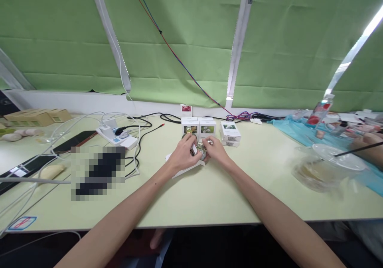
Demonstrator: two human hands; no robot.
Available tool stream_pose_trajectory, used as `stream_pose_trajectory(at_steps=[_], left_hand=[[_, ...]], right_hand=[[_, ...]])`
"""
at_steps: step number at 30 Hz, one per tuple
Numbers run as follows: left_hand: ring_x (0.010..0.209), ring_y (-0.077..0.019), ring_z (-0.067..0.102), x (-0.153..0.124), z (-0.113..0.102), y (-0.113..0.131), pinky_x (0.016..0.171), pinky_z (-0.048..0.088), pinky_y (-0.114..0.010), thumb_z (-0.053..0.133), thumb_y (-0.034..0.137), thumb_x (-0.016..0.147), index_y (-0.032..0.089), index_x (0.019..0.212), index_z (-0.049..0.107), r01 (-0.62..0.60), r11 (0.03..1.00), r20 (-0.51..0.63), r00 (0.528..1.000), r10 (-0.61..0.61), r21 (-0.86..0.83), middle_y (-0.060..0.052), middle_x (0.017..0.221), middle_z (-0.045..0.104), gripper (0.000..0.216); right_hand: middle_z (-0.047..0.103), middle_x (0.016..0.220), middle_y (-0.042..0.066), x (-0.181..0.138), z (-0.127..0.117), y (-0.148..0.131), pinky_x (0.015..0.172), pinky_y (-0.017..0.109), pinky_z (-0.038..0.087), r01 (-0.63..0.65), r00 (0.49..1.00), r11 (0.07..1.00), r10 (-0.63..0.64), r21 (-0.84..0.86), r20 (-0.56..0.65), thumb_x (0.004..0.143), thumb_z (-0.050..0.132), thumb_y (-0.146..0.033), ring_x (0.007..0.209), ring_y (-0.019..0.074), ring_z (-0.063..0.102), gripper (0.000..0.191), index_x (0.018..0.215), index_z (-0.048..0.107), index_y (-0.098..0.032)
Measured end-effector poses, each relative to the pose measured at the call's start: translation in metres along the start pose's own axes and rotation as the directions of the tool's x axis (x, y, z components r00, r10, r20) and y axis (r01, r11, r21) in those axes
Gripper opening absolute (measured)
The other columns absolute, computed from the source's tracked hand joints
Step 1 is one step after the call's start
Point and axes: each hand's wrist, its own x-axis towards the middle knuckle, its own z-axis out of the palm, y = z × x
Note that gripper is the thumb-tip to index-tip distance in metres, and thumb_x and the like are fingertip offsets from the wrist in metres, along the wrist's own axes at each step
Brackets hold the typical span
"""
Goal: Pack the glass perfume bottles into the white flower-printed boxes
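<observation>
My left hand [186,153] is closed around a small round glassy thing [201,150] with a mottled pattern, its exact kind unclear at this size. From the other side, my right hand [214,149] pinches at its edge, and the fingers partly cover it. A white open carton [188,169] lies tilted under my left hand. Just beyond the fingers stands a small clear piece with a yellowish top [188,130]. White boxes with flower pictures [207,129] stand right behind my hands, and two more white boxes [230,133] are stacked to the right.
A white power strip [111,134] with tangled cables lies left, near dark phones or tablets [74,141]. Brown cartons [36,117] sit far left. On the right are a lidded plastic cup [317,172] with a straw, a blue cloth [295,131], a bottle [320,110] and another person's hand [366,146].
</observation>
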Motion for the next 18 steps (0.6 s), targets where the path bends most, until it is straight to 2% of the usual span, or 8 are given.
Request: stream_pose_trajectory(at_steps=[7,12,18], left_hand=[[0.065,-0.0137,0.044,-0.0005,0.0003,0.0001,0.060,0.038,-0.028,0.059,0.015,0.075,0.022,0.078,0.039,0.020,1.000,0.005,1.000,-0.020,-0.009,0.000,0.083,0.048,0.022],[0.066,-0.0136,0.043,-0.0008,0.0012,-0.0009,0.060,0.038,-0.028,0.058,0.015,0.076,0.022,0.078,0.038,0.012,1.000,0.010,1.000,-0.012,-0.023,0.000,0.083,0.046,0.022],[0.067,-0.0140,0.044,-0.0011,0.0016,-0.0006,0.061,0.039,-0.029,0.058,0.016,0.075,0.022,0.078,0.037,0.011,1.000,0.023,1.000,-0.011,-0.021,0.000,0.084,0.046,0.022]], right_hand=[[0.062,0.058,-0.005,-0.0012,-0.0006,-0.0011,0.042,0.023,0.047,-0.015,1.000,1.000,0.015,0.019,0.008,0.092,0.061,-0.038,0.037,0.0152,0.062,0.018,0.087,0.056,-0.022],[0.063,0.057,-0.004,-0.0024,0.0000,-0.0016,0.041,0.024,0.048,-0.039,0.999,0.999,0.039,0.035,0.020,0.091,0.064,-0.033,0.038,0.0170,0.064,0.016,0.086,0.055,-0.021],[0.061,0.052,-0.006,-0.0014,0.0010,-0.0002,0.043,0.022,0.046,-0.037,0.999,0.999,0.037,0.013,0.013,0.086,0.068,-0.028,0.039,0.0128,0.058,0.014,0.083,0.056,-0.020]])
